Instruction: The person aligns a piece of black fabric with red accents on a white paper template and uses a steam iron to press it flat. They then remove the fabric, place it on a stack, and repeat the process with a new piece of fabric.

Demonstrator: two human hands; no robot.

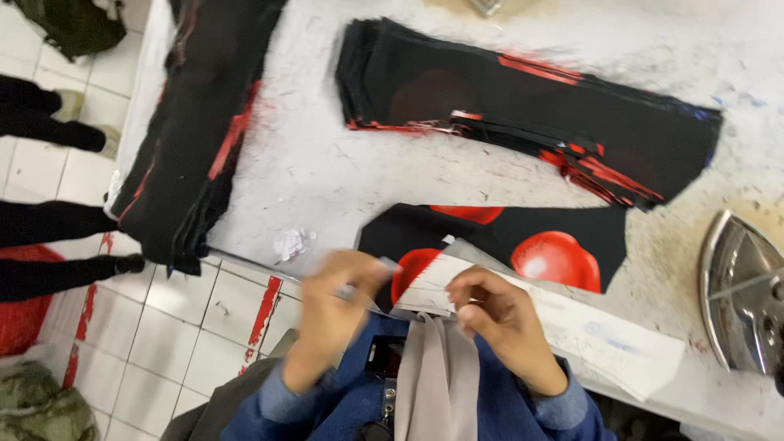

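Hunching over the near edge of the white table [343, 180], the person has both hands busy at chest height. Left hand [339, 306] is blurred with motion, fingers curled in around something thin and pale, maybe the edge of the paper; I cannot tell exactly what it grips. Right hand [498, 314] has its fingers bent and pinched together on the near edge of the white paper sheet [604, 339], a long pale strip lying slantwise along the table edge, faint bluish marking on it, too small to make out.

Just under that paper lies the black fabric piece with red round shapes [563, 245], flat on the table, touching the paper and right beyond the hands. Farther back, a stack of black fabric pieces with red edges [523, 106] sits across the middle of the table, well apart from the hands. Another dark pile [196, 122] hangs over the left end of the table. A small crumpled white scrap [292, 242] rests between that pile and the hands.

At the right edge, a shiny metal iron [739, 294] lies on the table. A grey strap [437, 376] hangs down the person's blue sleeved front. White floor tiles [220, 310] with red marks show below left.
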